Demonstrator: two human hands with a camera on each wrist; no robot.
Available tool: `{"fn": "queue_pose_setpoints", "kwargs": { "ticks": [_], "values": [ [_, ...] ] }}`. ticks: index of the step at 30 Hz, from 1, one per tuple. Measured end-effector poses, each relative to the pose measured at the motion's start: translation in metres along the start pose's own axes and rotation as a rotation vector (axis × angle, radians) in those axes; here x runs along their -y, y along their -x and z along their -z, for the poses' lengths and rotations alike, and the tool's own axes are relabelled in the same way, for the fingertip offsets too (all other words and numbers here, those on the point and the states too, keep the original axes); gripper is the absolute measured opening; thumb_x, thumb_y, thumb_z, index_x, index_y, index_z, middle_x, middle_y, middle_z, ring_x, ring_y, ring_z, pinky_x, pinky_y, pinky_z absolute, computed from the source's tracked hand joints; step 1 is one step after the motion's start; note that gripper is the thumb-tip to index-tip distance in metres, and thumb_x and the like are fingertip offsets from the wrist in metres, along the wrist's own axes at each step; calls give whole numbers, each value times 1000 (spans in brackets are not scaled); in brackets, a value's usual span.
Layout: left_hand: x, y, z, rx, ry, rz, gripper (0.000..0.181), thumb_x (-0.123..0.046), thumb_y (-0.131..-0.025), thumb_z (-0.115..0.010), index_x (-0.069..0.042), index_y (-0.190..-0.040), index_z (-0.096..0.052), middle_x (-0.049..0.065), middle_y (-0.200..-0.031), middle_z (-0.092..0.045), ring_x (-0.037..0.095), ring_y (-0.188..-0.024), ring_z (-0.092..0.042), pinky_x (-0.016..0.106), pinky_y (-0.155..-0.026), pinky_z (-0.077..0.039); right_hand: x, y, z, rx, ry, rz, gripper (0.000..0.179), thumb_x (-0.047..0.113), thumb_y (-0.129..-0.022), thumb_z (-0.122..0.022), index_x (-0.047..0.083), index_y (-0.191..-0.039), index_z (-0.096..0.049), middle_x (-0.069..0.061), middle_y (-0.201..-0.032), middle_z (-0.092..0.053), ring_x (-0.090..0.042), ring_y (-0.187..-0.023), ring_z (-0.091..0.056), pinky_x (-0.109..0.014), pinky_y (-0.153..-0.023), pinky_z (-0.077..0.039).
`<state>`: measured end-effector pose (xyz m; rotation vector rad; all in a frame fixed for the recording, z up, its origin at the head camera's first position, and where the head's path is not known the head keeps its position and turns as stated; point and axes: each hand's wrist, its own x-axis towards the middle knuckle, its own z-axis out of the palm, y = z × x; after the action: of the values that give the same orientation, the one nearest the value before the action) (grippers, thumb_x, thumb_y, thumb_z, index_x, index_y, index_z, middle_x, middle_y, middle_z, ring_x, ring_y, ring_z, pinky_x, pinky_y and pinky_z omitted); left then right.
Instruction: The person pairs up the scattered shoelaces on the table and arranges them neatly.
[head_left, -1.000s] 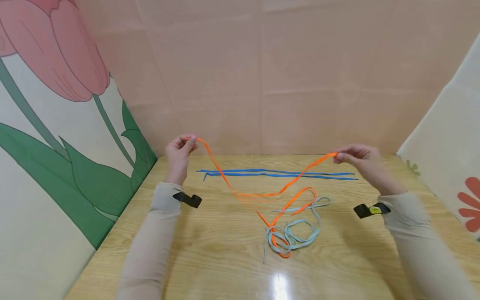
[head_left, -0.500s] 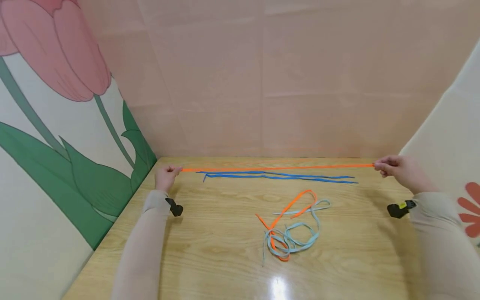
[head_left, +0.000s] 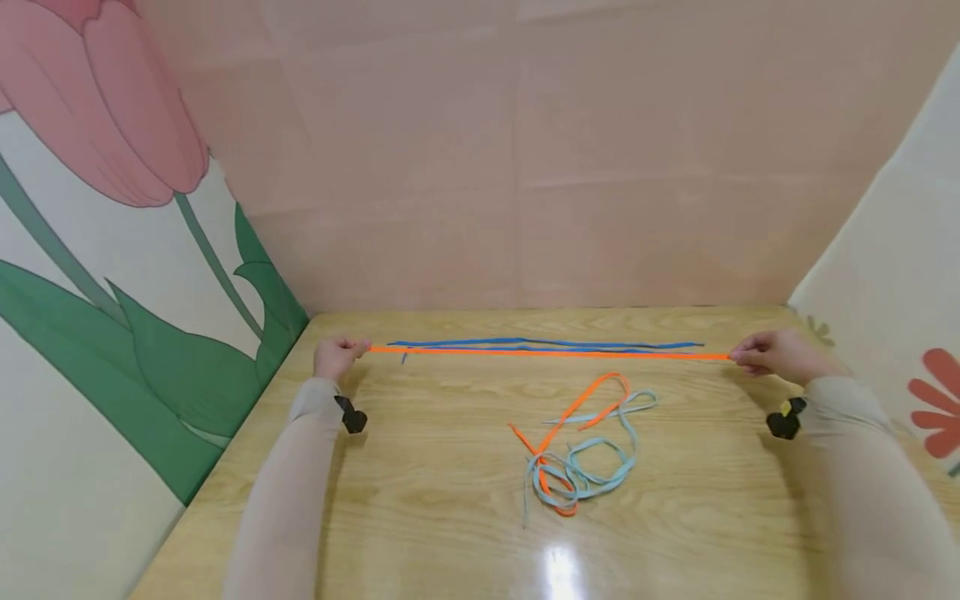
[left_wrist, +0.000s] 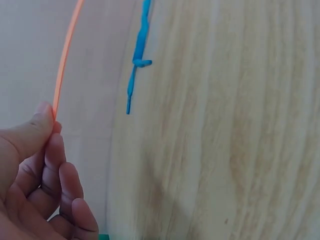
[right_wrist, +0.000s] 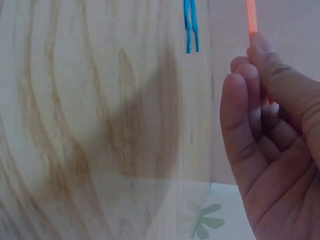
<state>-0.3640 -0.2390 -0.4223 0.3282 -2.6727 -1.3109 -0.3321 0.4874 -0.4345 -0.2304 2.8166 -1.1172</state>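
A straight orange lace [head_left: 547, 353] is stretched above the counter [head_left: 420, 500], close to its far edge and roughly parallel with it. The left hand [head_left: 336, 358] has its fingers pinched on one end, and the right hand [head_left: 783, 355] pinches the other end. Two blue laces [head_left: 495, 340] lie along the same edge, one partly hidden behind the stretched lace. Farther from that edge, a loose orange lace [head_left: 573, 410] lies tangled with a pale blue lace [head_left: 625, 473].

the left hand [left_wrist: 49, 170] pinches an orange lace [left_wrist: 62, 65], apart from blue laces [left_wrist: 141, 45] on a wood-grained table [left_wrist: 225, 125].
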Motion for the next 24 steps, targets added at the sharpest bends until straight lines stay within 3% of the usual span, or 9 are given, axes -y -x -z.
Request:
{"fn": "queue_pose_setpoints", "kwargs": {
  "ticks": [4,12,19,24],
  "values": [
    [3,1,-3,6,-14,6,39,-37,-87,-71,1,-99,-71,12,-92,-68,20,-78,-51,28,-65,-40,4,0,-1,-5,12,1,30,11,-94,-63,-17,-105,-62,-9,-80,-68,-6,-68,-64,-26,-64,-57],
    [1,2,-15,20,5,-1,40,-37,-87,-72,-1,-103,-72,17,-107,-69,24,-90,-57,32,-74,-45,-3,4,-5,-43,88,-18,40,28,-93,-66,-9,-108,-67,-13,-88,-73,-9,-72,-68,-24,-65,-55],
    [0,5,-19,29,9,0,38,-37,-89,-69,-2,-104,-74,15,-102,-72,26,-93,-61,35,-79,-47,-5,8,-12,-31,-15,0,37,15,-93,-65,-18,-110,-61,-19,-93,-73,-8,-73,-70,-28,-68,-58],
    [-1,3,-20,45,23,-1,37,-34,-91,-68,-1,-106,-73,13,-98,-74,29,-96,-62,35,-81,-47,-2,6,-13,-31,-12,-14,37,14,-93,-65,-18,-111,-60,-20,-94,-72,-7,-73,-70,-27,-69,-58]
  ]
}}
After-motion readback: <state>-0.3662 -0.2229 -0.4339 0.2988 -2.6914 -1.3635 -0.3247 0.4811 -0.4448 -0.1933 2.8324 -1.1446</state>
